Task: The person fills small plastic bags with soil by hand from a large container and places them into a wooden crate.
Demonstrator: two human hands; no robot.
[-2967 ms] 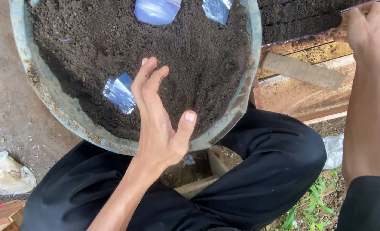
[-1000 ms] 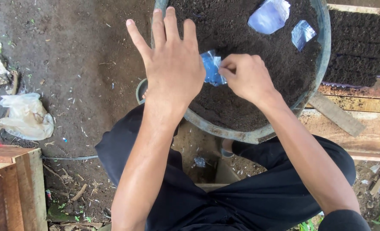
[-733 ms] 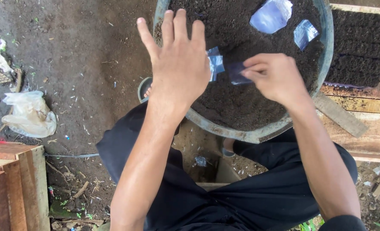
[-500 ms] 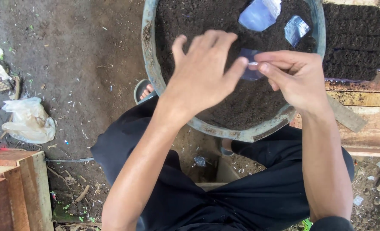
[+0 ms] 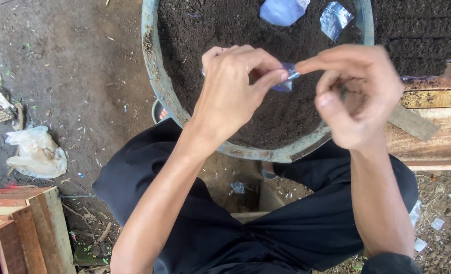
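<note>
Above a round basin [image 5: 157,76] of dark soil [image 5: 225,30], left hand [image 5: 233,91] and right hand [image 5: 360,94] meeting over a small clear plastic bag [image 5: 286,81]. Left fingers [image 5: 271,78] curled, thumb and forefinger pressed together on the bag's near edge; right fingers [image 5: 319,63] closed, pinching its far edge. Bag held between both hands, just over the soil. Two more plastic bags [image 5: 284,10] lying on the soil at the far rim. Crumpled white bag [image 5: 35,152] on the ground, left.

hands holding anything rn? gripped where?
Yes: a small clear bluish plastic bag, pinched at its edge between the left hand and right hand fingertips, above the round soil-filled basin.
</note>
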